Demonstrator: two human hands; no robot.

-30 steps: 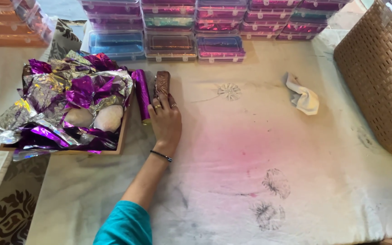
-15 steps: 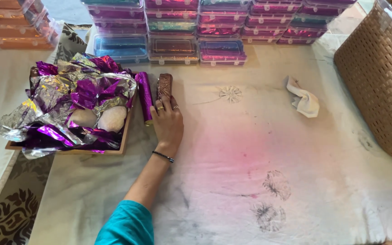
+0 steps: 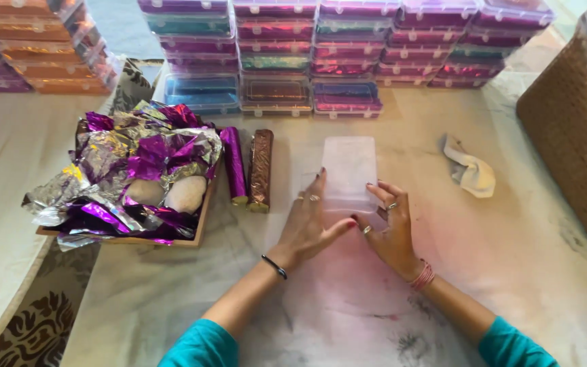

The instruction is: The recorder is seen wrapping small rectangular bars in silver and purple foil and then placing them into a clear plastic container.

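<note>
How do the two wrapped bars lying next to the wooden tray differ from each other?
The purple bar is wrapped in shiny purple foil; the brown bar in coppery brown foil. The purple bar lies against the wooden tray; the brown bar lies on its far side, nearer the left hand. Both are long, lie flat, side by side.

Teal sleeves, black bracelet on left hand [image 3: 307, 228], pink-red bangles and finger rings on right hand [image 3: 392, 231], dark-red nail polish

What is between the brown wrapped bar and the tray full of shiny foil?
A purple wrapped bar lies between the brown bar and the tray, seen from the head camera.
</note>
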